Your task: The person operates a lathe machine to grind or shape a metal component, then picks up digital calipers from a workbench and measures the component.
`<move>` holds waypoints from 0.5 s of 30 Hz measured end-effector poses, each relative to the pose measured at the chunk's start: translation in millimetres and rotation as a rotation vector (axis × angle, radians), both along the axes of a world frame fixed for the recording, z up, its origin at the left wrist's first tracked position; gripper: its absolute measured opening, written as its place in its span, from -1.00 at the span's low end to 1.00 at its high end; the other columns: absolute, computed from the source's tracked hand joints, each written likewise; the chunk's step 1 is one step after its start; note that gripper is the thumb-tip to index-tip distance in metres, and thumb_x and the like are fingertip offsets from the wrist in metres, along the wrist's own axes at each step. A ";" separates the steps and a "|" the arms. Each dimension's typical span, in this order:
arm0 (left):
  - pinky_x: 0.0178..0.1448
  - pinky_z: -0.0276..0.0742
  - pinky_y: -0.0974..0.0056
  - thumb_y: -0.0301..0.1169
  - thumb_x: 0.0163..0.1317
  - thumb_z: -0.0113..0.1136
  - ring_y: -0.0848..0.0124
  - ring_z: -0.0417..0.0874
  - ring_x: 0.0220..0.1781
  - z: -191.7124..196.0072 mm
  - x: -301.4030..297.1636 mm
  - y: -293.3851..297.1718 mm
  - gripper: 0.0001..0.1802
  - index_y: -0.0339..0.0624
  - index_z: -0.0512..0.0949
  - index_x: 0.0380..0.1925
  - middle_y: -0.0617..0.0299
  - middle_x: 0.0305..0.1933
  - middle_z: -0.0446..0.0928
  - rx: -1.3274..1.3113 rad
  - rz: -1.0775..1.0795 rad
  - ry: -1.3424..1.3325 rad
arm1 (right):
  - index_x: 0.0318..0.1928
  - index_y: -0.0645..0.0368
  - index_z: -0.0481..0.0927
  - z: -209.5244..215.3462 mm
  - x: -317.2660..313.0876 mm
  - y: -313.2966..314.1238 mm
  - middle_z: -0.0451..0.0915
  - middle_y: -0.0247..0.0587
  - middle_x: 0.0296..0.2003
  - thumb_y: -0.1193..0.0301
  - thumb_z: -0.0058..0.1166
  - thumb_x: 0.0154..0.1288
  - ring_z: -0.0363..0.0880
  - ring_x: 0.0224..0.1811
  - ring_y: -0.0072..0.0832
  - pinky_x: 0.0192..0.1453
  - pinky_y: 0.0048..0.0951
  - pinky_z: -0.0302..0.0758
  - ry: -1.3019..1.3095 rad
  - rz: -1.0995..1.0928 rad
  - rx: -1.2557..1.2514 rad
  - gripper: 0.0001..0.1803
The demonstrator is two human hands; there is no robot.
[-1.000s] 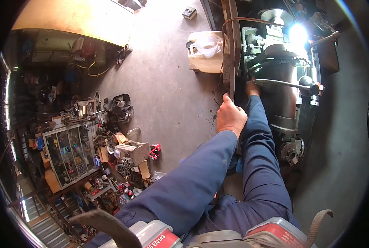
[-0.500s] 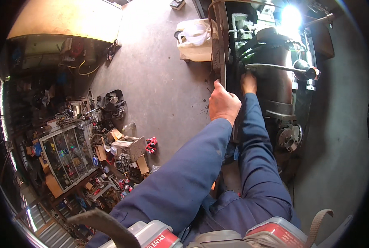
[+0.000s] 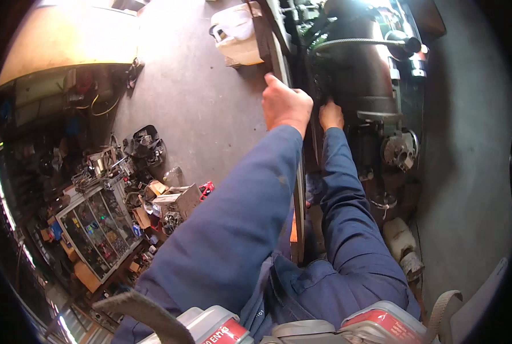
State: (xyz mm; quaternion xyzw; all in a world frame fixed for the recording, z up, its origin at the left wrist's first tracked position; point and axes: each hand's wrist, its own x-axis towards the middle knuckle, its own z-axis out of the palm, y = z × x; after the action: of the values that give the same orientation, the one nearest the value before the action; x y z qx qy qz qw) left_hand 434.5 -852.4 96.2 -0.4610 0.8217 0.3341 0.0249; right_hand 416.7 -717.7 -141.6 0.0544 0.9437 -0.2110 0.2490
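My left hand (image 3: 287,106) is closed in a fist, its thumb pointing away from me, against the long dark rail (image 3: 277,34) that runs along the machine's left side. What its fingers wrap round is hidden under the palm. To its right, my right hand (image 3: 331,116) reaches in between the rail and a big dark metal cylinder (image 3: 359,69) of the machine. Its fingers are curled, and their tips disappear in shadow at the cylinder's side. A ribbed flexible hose (image 3: 356,41) crosses above the cylinder, well beyond the right hand.
Left of the rail stands a whitish plastic jug (image 3: 241,46) on a block. A round flanged part (image 3: 399,152) sits at the machine's near end. At left are a glass-fronted cabinet (image 3: 101,223), a cluttered wooden box (image 3: 178,200) and a yellow panel (image 3: 66,40). Filter cartridges (image 3: 215,327) show below.
The whole view has shifted nearer to me along the machine. My right hand has drawn back from the hose's end toward the cylinder's near end. My left hand stays closed by the rail.
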 end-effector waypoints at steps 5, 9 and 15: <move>0.14 0.52 0.05 -0.47 0.00 0.14 -0.17 0.63 -0.03 4.9 0.0 2.8 -0.53 -0.52 0.38 -0.08 -0.39 -0.14 0.56 -0.033 0.006 0.035 | 0.19 0.05 0.47 1.1 47.2 34.3 0.62 0.25 -0.16 0.32 0.00 0.30 0.59 -0.05 0.13 0.04 0.03 0.52 -0.050 0.038 0.040 -0.56; 0.14 0.54 0.04 -0.45 0.01 0.17 -0.16 0.63 -0.02 -7.5 1.9 1.2 -0.53 -0.48 0.37 -0.07 -0.35 -0.11 0.56 -0.097 -0.032 0.042 | 0.20 0.02 0.47 7.5 84.9 58.6 0.63 0.21 -0.15 0.31 0.00 0.30 0.60 -0.06 0.12 0.03 0.02 0.53 -0.067 0.029 0.049 -0.55; 0.17 0.52 0.09 -0.43 -0.05 0.19 -0.13 0.63 0.01 -7.8 0.9 1.4 -0.52 -0.50 0.42 -0.11 -0.35 -0.09 0.56 -0.126 -0.042 0.035 | 0.22 -0.02 0.45 9.6 141.5 98.4 0.64 0.15 -0.15 0.30 0.01 0.29 0.60 -0.04 0.09 0.03 0.01 0.53 -0.130 0.018 0.078 -0.53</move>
State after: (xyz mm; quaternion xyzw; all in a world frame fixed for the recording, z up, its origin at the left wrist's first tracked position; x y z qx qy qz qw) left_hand 435.4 -851.0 88.4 -0.4384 0.8510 0.2890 -0.0114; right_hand 558.1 -619.2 -132.1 0.0692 0.9336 -0.1676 0.3092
